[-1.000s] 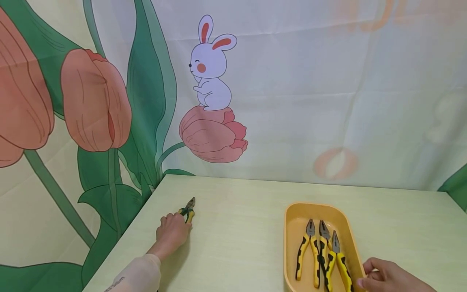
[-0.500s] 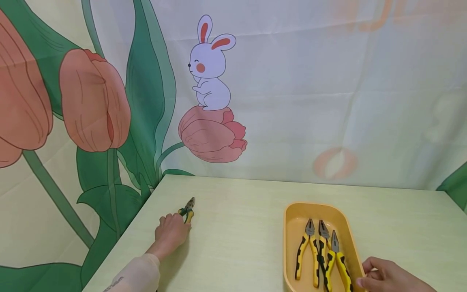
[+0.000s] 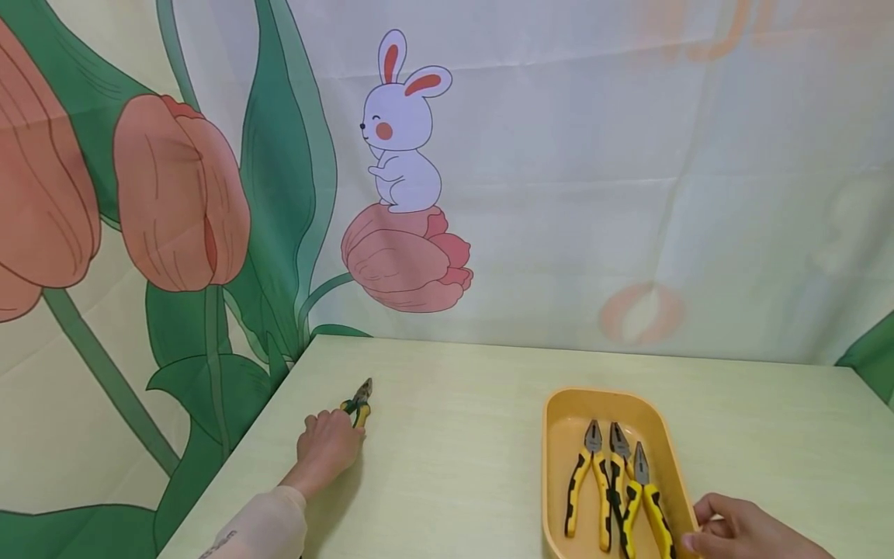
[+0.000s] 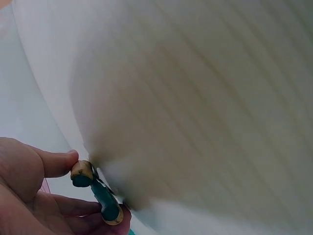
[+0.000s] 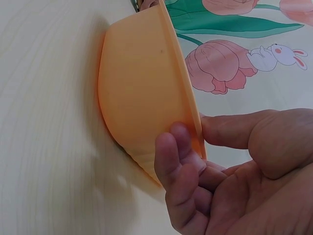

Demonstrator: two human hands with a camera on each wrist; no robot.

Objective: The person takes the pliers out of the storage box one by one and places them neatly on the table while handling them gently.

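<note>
At the table's far left, my left hand (image 3: 331, 447) grips a pair of pliers (image 3: 362, 392) by its yellow and green handles, the metal nose pointing away from me. In the left wrist view the thumb and fingers (image 4: 58, 163) hold the two handle ends (image 4: 107, 203) from either side. My right hand (image 3: 750, 528) pinches the right rim of a yellow-orange plastic tray (image 3: 552, 466), thumb on top and fingers under the edge, as the right wrist view shows. Inside the tray lie three pliers (image 3: 641, 466) with yellow and black handles, noses pointing away.
The pale wood-grain table (image 3: 454, 450) stretches between the hands and ends at a printed cloth backdrop (image 3: 559, 194). Tulips and a white rabbit (image 3: 405, 140) are drawn on the cloth, which also hangs along the table's left edge.
</note>
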